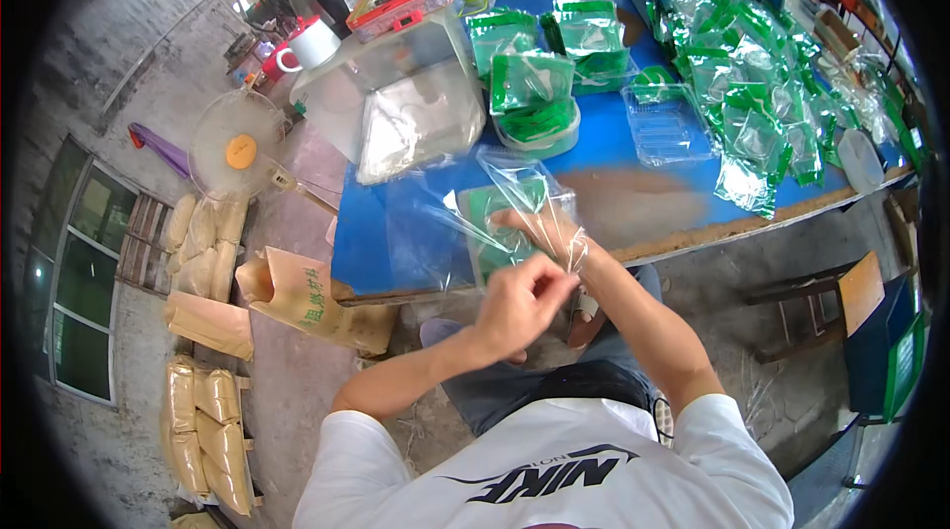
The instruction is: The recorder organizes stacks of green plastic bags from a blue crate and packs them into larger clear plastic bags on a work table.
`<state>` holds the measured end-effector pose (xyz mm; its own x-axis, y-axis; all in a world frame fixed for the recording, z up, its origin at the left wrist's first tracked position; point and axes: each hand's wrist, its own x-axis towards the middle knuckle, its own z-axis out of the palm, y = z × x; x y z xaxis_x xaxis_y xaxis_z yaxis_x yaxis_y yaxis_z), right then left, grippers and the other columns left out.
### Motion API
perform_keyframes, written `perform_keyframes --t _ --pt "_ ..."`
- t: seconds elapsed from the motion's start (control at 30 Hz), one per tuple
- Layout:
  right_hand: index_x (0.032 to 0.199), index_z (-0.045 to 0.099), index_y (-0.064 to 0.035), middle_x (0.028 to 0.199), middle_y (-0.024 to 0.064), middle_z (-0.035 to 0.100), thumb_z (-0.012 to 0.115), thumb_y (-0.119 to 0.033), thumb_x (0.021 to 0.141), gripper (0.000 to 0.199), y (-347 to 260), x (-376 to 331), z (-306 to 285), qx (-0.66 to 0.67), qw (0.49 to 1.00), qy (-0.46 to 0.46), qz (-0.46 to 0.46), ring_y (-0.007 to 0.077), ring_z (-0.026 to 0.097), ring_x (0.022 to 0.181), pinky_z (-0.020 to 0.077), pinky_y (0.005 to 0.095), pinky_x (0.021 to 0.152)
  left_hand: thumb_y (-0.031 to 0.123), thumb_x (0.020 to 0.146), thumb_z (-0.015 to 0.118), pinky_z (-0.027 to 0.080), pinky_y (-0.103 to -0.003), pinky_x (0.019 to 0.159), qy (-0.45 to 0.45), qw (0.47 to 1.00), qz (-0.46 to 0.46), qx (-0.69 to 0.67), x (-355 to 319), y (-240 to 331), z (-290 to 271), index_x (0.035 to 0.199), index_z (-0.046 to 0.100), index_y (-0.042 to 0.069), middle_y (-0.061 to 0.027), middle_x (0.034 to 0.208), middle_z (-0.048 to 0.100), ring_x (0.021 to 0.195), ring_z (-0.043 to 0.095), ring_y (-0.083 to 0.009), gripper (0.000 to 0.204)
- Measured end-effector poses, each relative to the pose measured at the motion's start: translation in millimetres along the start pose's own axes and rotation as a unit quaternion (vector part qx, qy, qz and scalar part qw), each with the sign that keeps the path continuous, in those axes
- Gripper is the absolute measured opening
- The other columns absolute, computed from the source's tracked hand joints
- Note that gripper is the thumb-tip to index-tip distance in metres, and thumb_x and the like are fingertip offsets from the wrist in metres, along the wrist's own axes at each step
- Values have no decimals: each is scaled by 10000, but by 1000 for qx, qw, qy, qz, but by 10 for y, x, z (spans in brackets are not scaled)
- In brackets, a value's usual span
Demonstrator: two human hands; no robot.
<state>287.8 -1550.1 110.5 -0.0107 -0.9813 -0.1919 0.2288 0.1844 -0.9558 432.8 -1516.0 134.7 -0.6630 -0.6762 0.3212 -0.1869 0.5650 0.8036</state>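
Observation:
Near the table's front edge, a clear plastic bag (424, 222) lies spread around a flat green pack (483, 244). My right hand (542, 230) reaches into the bag, its opening crumpled around my wrist. Its thumb and fingers lie over the green pack and seem to grip it; the fingertips are partly hidden by shiny film. Closer to me, my left hand (517, 303) is closed in a pinch on the bag's edge, beside my right wrist.
Stacked green packets (532, 84) fill a tub (554, 141) beyond my hands. A clear tray (668, 128) and a large heap of green packets (742, 84) lie right. Clear bags (421, 118) lean against a translucent bin (332, 94). A fan (237, 148) stands left.

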Motion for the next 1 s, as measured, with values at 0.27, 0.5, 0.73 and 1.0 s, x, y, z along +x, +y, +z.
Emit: perform_keyframes --t 0.27,0.5,0.73,1.0 --pt "1114 650 10 1009 66 681 739 -194 816 372 -61 7 270 -97 961 -52 -254 132 599 905 501 332 775 249 843 731 525 -457 773 127 852 286 419 927 248 -776 1069 667 23 -92 933 695 840 663 -301 326" --pt "1242 572 -9 1123 72 645 779 -212 765 558 -186 -79 422 -85 989 -75 -91 184 615 1019 487 345 891 261 830 737 518 -380 686 -78 963 -7 258 1149 85 -1040 877 745 12 -123 763 712 713 681 -251 253" --pt "1286 589 -25 1186 114 650 815 -343 709 697 -393 -191 545 -302 939 -156 -57 244 609 1114 477 339 938 228 790 791 508 -319 649 -117 987 8 108 1180 178 -984 832 744 -2 -99 734 715 663 661 -169 239" --pt "1273 614 -40 1216 84 658 826 -381 711 691 4 111 534 -428 870 -245 -15 222 631 1103 489 347 963 248 786 719 453 -500 1006 -157 935 248 200 829 513 -273 730 719 79 -114 772 710 821 703 -254 178"
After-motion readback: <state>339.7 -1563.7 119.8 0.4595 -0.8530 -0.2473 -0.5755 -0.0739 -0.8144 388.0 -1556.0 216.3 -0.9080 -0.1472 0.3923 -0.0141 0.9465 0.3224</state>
